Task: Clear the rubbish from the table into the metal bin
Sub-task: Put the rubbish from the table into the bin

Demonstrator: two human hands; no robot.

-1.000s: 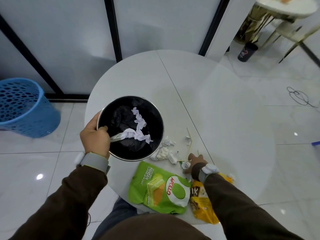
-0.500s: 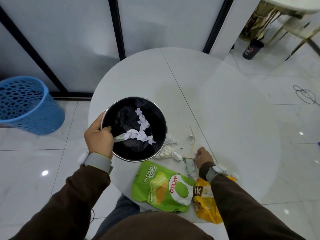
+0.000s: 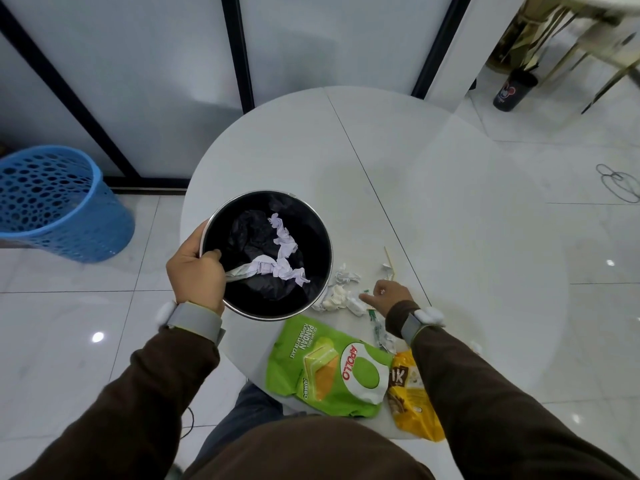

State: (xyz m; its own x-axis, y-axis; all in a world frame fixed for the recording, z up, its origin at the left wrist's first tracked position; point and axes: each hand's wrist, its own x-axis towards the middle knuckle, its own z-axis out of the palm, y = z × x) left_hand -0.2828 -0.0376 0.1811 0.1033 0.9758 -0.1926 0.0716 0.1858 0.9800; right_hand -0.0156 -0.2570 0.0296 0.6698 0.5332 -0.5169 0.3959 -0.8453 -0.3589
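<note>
The metal bin, shiny-rimmed and black-lined with twisted white paper inside, is held at centre left over the table edge, gripped by the left hand. The right hand, partly curled, is set by the crumpled tissues; any pinch cannot be told. It has been shifted slightly up-frame since earlier.

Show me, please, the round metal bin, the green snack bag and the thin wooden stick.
Round metal bin (image 3: 249, 233), head view, bare black lining inside.
Green snack bag (image 3: 289, 370), head view, its green left panel.
Thin wooden stick (image 3: 388, 262), head view, mid-shaft.
</note>
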